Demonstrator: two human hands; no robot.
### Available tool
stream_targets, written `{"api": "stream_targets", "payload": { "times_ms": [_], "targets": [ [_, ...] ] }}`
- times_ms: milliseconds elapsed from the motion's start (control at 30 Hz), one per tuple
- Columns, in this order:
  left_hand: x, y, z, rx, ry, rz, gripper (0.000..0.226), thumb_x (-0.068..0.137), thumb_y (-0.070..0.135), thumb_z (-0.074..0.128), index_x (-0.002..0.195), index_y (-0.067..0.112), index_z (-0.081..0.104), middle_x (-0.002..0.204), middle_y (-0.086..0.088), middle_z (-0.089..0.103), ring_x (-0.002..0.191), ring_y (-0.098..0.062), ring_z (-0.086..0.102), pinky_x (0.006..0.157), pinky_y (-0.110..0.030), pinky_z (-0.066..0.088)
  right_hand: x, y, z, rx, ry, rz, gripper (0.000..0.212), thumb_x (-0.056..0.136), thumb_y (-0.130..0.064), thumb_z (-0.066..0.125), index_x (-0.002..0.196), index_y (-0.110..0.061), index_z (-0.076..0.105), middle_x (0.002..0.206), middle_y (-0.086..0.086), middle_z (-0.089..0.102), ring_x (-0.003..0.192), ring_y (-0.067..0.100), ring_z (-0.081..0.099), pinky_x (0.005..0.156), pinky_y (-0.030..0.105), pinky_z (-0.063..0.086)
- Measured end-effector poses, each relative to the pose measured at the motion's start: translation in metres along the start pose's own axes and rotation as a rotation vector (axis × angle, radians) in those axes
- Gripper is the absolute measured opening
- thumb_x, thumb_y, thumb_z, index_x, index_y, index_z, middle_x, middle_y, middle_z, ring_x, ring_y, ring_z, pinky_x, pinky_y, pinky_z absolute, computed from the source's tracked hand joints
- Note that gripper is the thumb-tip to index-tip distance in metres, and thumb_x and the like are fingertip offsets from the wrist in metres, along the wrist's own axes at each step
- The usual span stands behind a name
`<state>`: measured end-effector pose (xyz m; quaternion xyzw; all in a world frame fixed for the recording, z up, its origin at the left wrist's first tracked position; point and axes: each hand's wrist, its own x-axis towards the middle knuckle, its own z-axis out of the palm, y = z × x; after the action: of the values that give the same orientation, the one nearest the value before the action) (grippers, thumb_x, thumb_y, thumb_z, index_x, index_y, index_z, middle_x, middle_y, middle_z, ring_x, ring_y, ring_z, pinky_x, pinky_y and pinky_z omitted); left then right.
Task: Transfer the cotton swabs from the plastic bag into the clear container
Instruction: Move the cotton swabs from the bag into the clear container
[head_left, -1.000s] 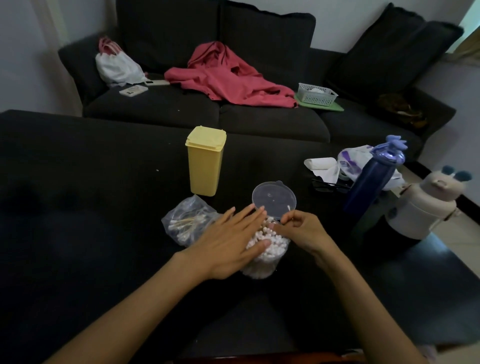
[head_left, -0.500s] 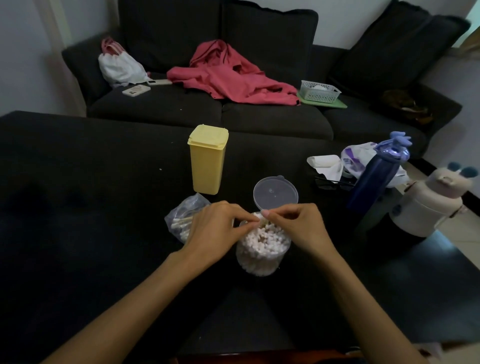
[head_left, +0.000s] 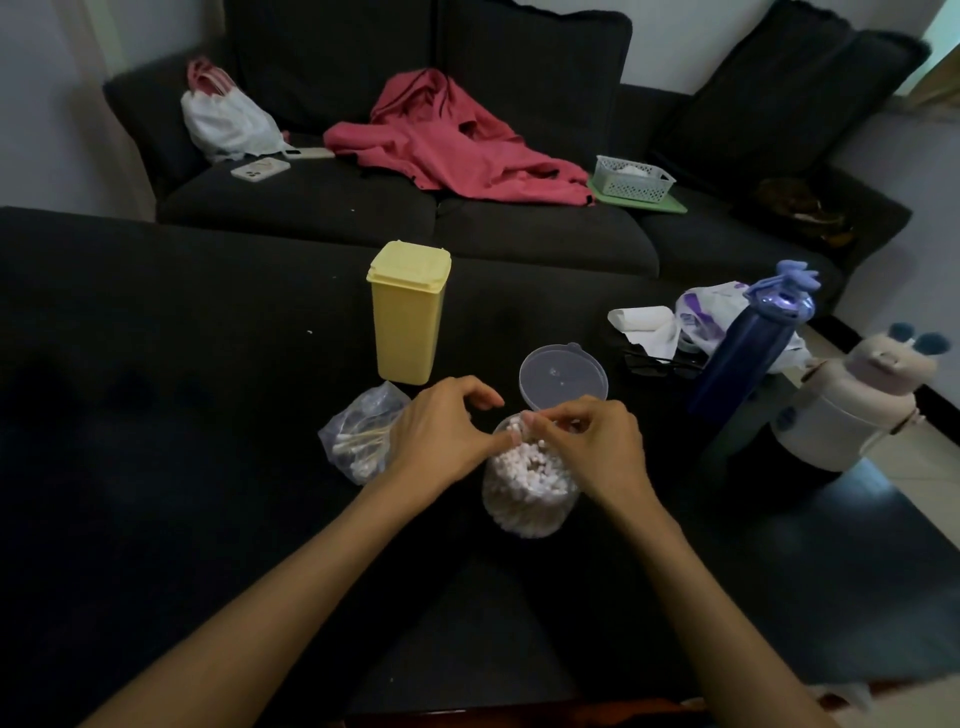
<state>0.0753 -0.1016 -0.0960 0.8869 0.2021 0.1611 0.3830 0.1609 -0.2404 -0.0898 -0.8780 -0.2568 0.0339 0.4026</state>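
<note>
The clear container (head_left: 527, 512) stands on the dark table, packed with upright cotton swabs (head_left: 524, 465). My left hand (head_left: 441, 439) is at its left rim, with the thumb on the near edge and the curled fingers arched over the far edge. My right hand (head_left: 595, 449) reaches in from the right, and its curled fingertips pinch swab tips at the top of the container. The plastic bag (head_left: 356, 441) lies left of my left hand with some swabs inside. The container's clear lid (head_left: 563, 374) lies flat just behind it.
A yellow lidded box (head_left: 408, 312) stands behind the bag. A dark blue bottle (head_left: 743, 353), a white flask (head_left: 841, 410), glasses and crumpled paper crowd the table's right side. The sofa (head_left: 405, 218) behind holds a red garment, a white bag, a phone and a basket.
My left hand was lying flat on the swab tops; it has lifted and curled at the container's left rim. My right hand has moved over the opening to the swab tips.
</note>
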Motion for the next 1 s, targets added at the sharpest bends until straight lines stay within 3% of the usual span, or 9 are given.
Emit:
{"api": "stream_targets", "payload": {
  "times_ms": [133, 267, 333, 467, 533, 733, 800, 900, 1000],
  "targets": [
    [-0.007, -0.004, -0.001, 0.026, -0.112, 0.244, 0.038, 0.091, 0.035, 0.057, 0.129, 0.032, 0.051, 0.139, 0.015, 0.047, 0.130, -0.003, 0.038, 0.108, -0.033, 0.035, -0.003, -0.002, -0.031, 0.448, 0.043, 0.249, 0.012, 0.086, -0.029, 0.063, 0.095, -0.022, 0.068, 0.083, -0.006, 0.064, 0.077, 0.007, 0.056, 0.066, 0.020, 0.043],
    [-0.018, -0.005, -0.001, 0.224, -0.328, 0.359, 0.048, 0.101, 0.042, 0.026, 0.148, 0.032, 0.021, 0.155, 0.015, 0.020, 0.138, 0.008, 0.012, 0.116, -0.022, 0.010, -0.005, 0.013, -0.043, 0.487, -0.329, 0.458, 0.022, 0.080, -0.021, 0.070, 0.101, -0.018, 0.069, 0.098, 0.003, 0.068, 0.091, 0.017, 0.059, 0.078, 0.031, 0.044],
    [-0.023, -0.007, -0.002, 0.353, -0.346, 0.395, 0.053, 0.100, 0.048, 0.021, 0.149, 0.032, 0.013, 0.156, 0.015, 0.012, 0.135, 0.012, 0.002, 0.113, -0.018, 0.000, -0.005, 0.017, -0.036, 0.524, -0.338, 0.497, 0.025, 0.077, -0.016, 0.072, 0.101, -0.018, 0.067, 0.100, 0.004, 0.069, 0.093, 0.018, 0.061, 0.080, 0.032, 0.046],
    [-0.029, -0.010, -0.006, 0.514, -0.318, 0.416, 0.059, 0.097, 0.054, 0.015, 0.150, 0.031, 0.005, 0.158, 0.014, 0.005, 0.135, 0.010, -0.008, 0.111, -0.018, -0.008, -0.002, 0.020, -0.022, 0.653, -0.297, 0.550, 0.027, 0.072, -0.017, 0.077, 0.094, -0.014, 0.061, 0.087, 0.005, 0.066, 0.065, 0.010, 0.055, 0.053, 0.021, 0.043],
    [-0.031, -0.009, -0.005, 0.565, -0.286, 0.399, 0.059, 0.097, 0.053, 0.013, 0.150, 0.029, 0.004, 0.158, 0.012, 0.004, 0.139, 0.006, -0.008, 0.112, -0.021, -0.008, 0.000, 0.019, -0.015, 0.612, -0.197, 0.518, 0.023, 0.073, -0.016, 0.077, 0.089, -0.014, 0.061, 0.082, 0.005, 0.065, 0.061, 0.010, 0.054, 0.048, 0.019, 0.042],
    [-0.031, 0.003, 0.008, 0.614, -0.122, 0.188, 0.059, 0.099, 0.051, 0.013, 0.151, 0.024, 0.010, 0.159, 0.006, 0.009, 0.145, -0.009, 0.001, 0.116, -0.031, -0.001, 0.005, 0.002, -0.007, 0.403, 0.129, 0.201, 0.018, 0.081, -0.034, 0.069, 0.092, -0.020, 0.065, 0.089, -0.004, 0.066, 0.085, 0.007, 0.061, 0.067, 0.018, 0.045],
    [-0.028, 0.003, 0.008, 0.577, -0.106, 0.139, 0.059, 0.099, 0.051, 0.015, 0.151, 0.024, 0.008, 0.159, 0.006, 0.008, 0.146, -0.010, -0.001, 0.117, -0.033, 0.000, 0.004, 0.001, -0.012, 0.251, 0.023, 0.028, 0.012, 0.084, -0.031, 0.066, 0.095, -0.025, 0.065, 0.093, -0.008, 0.063, 0.087, 0.003, 0.059, 0.069, 0.015, 0.043],
    [-0.027, 0.009, -0.002, 0.381, -0.180, 0.106, 0.059, 0.100, 0.047, 0.021, 0.151, 0.026, -0.003, 0.159, 0.007, -0.001, 0.144, -0.007, -0.008, 0.114, -0.029, -0.003, -0.001, 0.009, -0.016, -0.096, -0.222, -0.145, 0.022, 0.088, -0.033, 0.060, 0.109, -0.035, 0.061, 0.116, -0.014, 0.051, 0.105, 0.003, 0.051, 0.086, 0.022, 0.044],
    [-0.024, 0.005, -0.020, 0.285, -0.088, 0.083, 0.056, 0.101, 0.038, 0.028, 0.151, 0.025, 0.005, 0.159, 0.007, 0.003, 0.144, -0.006, -0.002, 0.113, -0.028, 0.002, -0.001, 0.015, -0.013, -0.230, -0.240, -0.163, 0.032, 0.093, -0.037, 0.051, 0.124, -0.036, 0.055, 0.133, -0.011, 0.046, 0.123, 0.008, 0.043, 0.099, 0.032, 0.042]
  ]
}}
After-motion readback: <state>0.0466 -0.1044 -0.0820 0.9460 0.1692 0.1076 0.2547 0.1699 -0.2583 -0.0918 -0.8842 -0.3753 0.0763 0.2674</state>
